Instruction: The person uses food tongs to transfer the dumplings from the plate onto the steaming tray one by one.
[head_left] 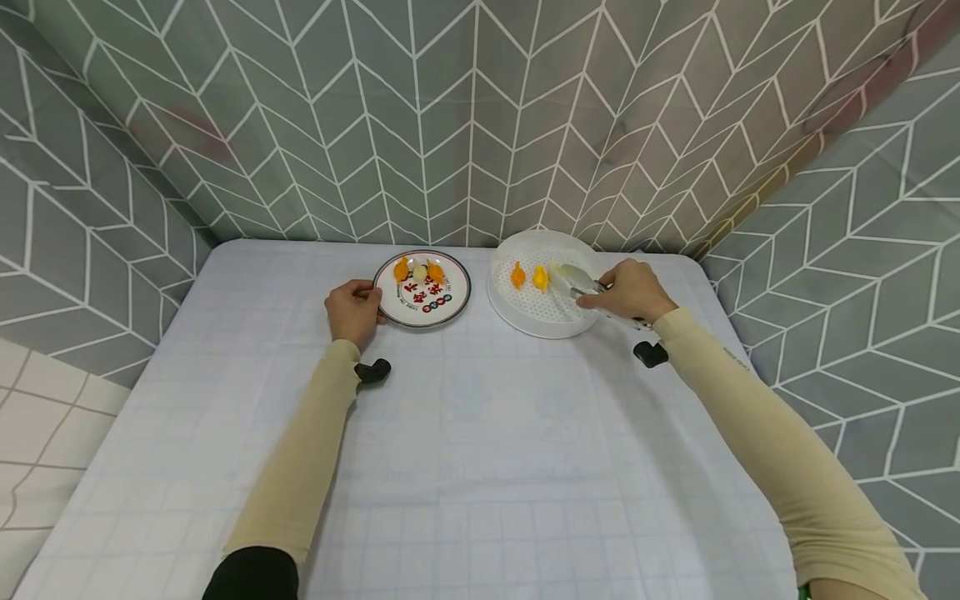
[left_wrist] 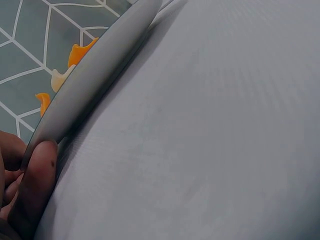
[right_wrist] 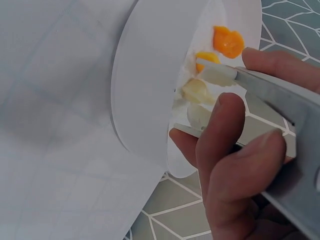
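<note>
Patterned backdrop (head_left: 450, 108) bounds the white desk (head_left: 480, 433) at 12 o'clock. Left grip (head_left: 354, 312) pinches plate (head_left: 459, 285), 11 o'clock; right grip (head_left: 633, 292) holds tongs (right_wrist: 300, 174) over tray (head_left: 546, 331), 1 o'clock.

High head view, forward-down; close, tilted wrist views; plate (head_left: 455, 288) common to head and left wrist

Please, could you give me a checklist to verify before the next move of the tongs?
1. Plate steadied: ok, left hand grips its rim.
2. Tongs held: ok, in the right hand.
3. Tongs at the tray: ok, their tips reach over it.
4. Pale piece firmly pinched: cannot tell.
5. Tongs clear of the yellow piece: cannot tell; they overlap in the right wrist view.
6. Room on plate: ok, three pieces lie toward its far side.
</note>
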